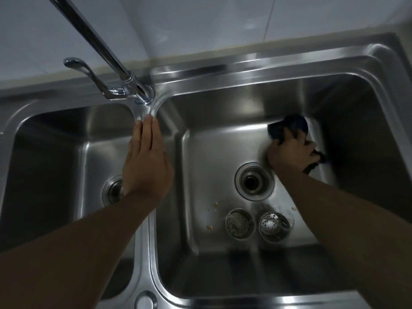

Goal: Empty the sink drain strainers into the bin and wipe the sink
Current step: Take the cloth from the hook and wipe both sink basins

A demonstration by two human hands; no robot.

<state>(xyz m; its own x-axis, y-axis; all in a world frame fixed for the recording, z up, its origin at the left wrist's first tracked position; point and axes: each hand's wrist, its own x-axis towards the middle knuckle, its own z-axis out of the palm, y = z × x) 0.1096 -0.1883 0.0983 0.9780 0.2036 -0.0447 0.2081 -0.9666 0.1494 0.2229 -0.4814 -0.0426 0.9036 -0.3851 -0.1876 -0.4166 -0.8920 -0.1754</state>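
Note:
A steel double sink (234, 70) fills the view. My right hand (289, 152) is shut on a dark cloth (289, 126), pressed against the floor of the right basin near its far right corner. My left hand (146, 161) lies flat, fingers together, on the divider between the basins, holding nothing. Two metal drain strainers (239, 223) (274, 226) stand side by side on the right basin's floor, in front of its open drain (253, 181). The left basin's drain (112, 190) is partly hidden by my left wrist.
A chrome faucet (133, 85) with a lever handle (82, 68) rises behind the divider, its spout slanting up to the left. Small food specks (215, 205) lie on the right basin's floor. White tiled wall (200, 25) runs behind the sink.

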